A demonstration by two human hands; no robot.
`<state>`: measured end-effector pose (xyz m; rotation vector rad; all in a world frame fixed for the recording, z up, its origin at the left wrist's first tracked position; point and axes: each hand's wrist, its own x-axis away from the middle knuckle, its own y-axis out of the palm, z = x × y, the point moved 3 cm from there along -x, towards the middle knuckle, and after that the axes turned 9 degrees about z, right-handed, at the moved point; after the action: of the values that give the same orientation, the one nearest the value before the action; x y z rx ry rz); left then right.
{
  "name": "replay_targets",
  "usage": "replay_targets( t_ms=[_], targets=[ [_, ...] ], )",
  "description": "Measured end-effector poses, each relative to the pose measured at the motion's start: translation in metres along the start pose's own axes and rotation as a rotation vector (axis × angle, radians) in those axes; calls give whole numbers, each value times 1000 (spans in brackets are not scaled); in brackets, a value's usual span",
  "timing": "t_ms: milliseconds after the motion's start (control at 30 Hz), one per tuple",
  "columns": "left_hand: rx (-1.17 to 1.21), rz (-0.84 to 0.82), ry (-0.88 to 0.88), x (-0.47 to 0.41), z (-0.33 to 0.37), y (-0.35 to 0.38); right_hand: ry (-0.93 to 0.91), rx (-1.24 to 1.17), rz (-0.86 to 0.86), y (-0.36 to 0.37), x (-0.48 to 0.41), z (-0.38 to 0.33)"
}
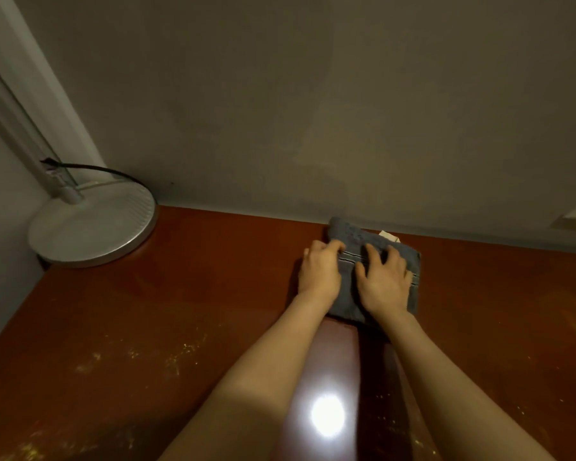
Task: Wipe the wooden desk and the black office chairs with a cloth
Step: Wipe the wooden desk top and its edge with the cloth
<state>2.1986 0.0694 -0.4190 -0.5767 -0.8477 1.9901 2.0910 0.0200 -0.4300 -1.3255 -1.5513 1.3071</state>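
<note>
A folded grey-blue cloth (pixel 351 236) with thin dark stripes lies on the reddish-brown wooden desk (pixel 180 311), close to the back wall. Both my hands are on it. My left hand (pixel 320 272) has its fingers curled over the cloth's left edge. Flat on top of the right half, my right hand (pixel 384 282) presses down with fingers spread. No office chair is in view.
A white lamp with a round base (pixel 90 227), a pole and a black cable (pixel 113 171) stands in the desk's back left corner. A small white tag (pixel 389 236) pokes out behind the cloth. Pale dusty specks (pixel 180 357) and a bright light reflection (pixel 328 415) mark the near desk surface.
</note>
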Motion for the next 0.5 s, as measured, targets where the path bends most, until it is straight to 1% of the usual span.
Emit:
replay_targets(
  t_ms=[133, 200, 333, 500],
  targets=[
    [101, 55, 152, 9, 14, -29, -15, -22, 171, -8, 9, -18],
    [120, 131, 172, 15, 12, -53, -22, -92, 263, -13, 21, -39],
    [166, 269, 106, 25, -15, -109, -55, -324, 332, -16, 45, -99],
    [190, 317, -36, 41, -62, -174, -130, -594, 293, -6, 80, -178]
  ],
)
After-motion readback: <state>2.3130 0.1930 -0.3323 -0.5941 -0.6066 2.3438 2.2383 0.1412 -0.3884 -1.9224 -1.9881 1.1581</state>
